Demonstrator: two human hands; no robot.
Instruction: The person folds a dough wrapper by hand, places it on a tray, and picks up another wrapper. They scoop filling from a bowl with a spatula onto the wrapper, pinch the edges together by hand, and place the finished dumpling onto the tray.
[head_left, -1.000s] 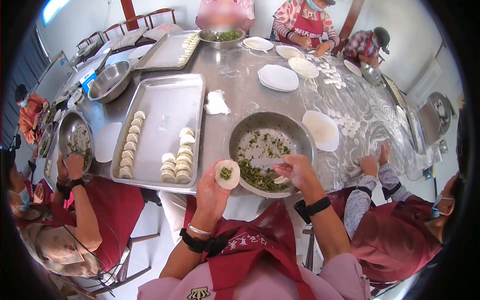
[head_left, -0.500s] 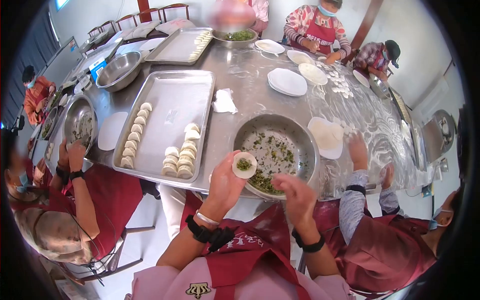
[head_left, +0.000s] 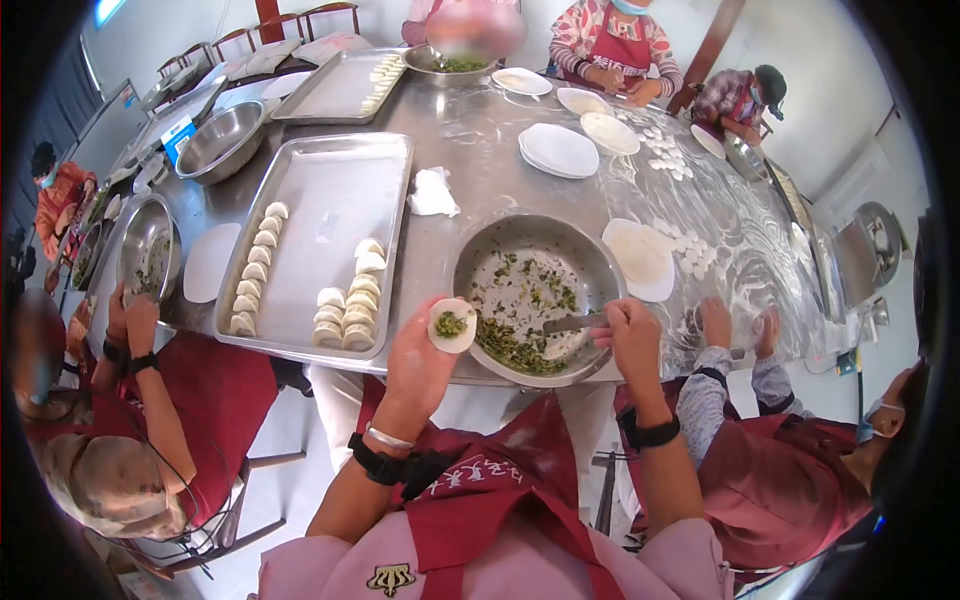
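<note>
My left hand (head_left: 412,365) holds a round dumpling wrapper (head_left: 441,340) at the near left rim of a steel bowl (head_left: 490,235). Chopped green filling (head_left: 451,324) sits in the wrapper's middle. Over the right side of the bowl, my right hand (head_left: 632,340) is closed on a flat, narrow filling spatula (head_left: 573,323), its blade pointing left. More chopped filling (head_left: 515,345) lies in the bowl, mostly towards the near side. Left of my hands, rows of folded dumplings (head_left: 359,311) rest on a metal tray (head_left: 325,200).
A plate of wrappers (head_left: 640,260) stands right of the bowl, beside dough pieces on the floured steel table (head_left: 740,270). A crumpled white cloth (head_left: 432,192) and stacked white plates (head_left: 559,150) lie beyond. Co-workers sit close at left and right, with others across the table.
My right hand has moved right and up, away from the wrapper, and the spatula now shows plainly. The left hand still holds the filled wrapper. The view has shifted slightly.
</note>
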